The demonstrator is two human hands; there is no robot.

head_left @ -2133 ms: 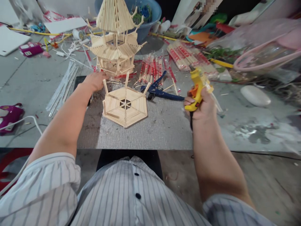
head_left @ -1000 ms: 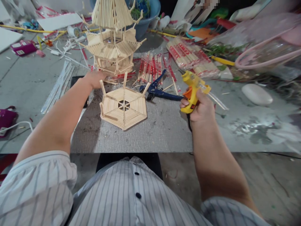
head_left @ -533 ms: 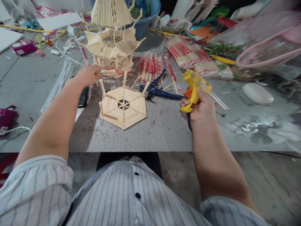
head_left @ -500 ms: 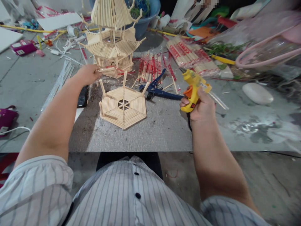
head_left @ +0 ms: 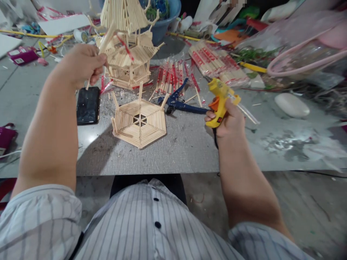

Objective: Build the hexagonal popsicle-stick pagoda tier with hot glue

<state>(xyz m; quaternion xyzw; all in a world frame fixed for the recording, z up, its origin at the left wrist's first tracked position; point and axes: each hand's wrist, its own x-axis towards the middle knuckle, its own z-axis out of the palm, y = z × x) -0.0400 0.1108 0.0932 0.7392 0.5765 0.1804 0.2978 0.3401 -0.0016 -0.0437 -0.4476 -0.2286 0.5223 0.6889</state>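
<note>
My left hand (head_left: 84,65) is closed on a wooden stick (head_left: 107,38), blurred by motion; one end rises above the fingers and a thin tip shows below them. Close to it, a red strip of wrapper (head_left: 126,48) crosses in front of a tiered pagoda model (head_left: 127,59) built of sticks. My right hand (head_left: 230,117) grips a yellow hot glue gun (head_left: 219,95), with a clear glue stick (head_left: 248,113) out of its back. Between the hands lies a six-sided stick panel (head_left: 151,128) with several short sticks standing at its corners.
Blue cutting pliers (head_left: 187,107) lie behind the panel, near red-wrapped sticks (head_left: 170,77). A black phone (head_left: 88,105) is beside my left forearm. Packs of sticks (head_left: 207,57), a white oval object (head_left: 292,105) and a blue basin (head_left: 164,30) stand farther off.
My left hand has risen and moved left from the pagoda's base, bringing the wooden stick up. More of the phone shows. My right hand still holds the glue gun in about the same place.
</note>
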